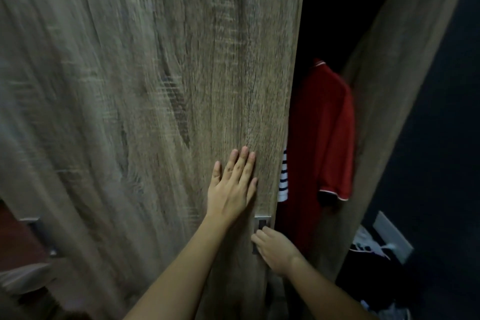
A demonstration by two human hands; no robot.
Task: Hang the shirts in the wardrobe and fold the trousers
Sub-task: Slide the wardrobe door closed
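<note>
A grey-brown wood-grain wardrobe door (145, 91) fills most of the head view. My left hand (232, 186) lies flat against it, fingers together, near its right edge. Just below, my right hand (275, 248) curls its fingers around the metal door handle (261, 223). Through the dark gap to the right of the door hangs a red short-sleeved shirt (322, 138) with white-trimmed collar and sleeve. Beside it, at the door's edge, shows a sliver of a white shirt with dark stripes (283, 176). Hangers and rail are hidden in the dark.
The wardrobe's right side panel (384, 101) stands right of the gap, with a dark wall behind. Loose dark and white clothes (368, 247) lie on the floor at lower right, near a white wall plate (392, 236). A second metal handle (42, 234) shows at lower left.
</note>
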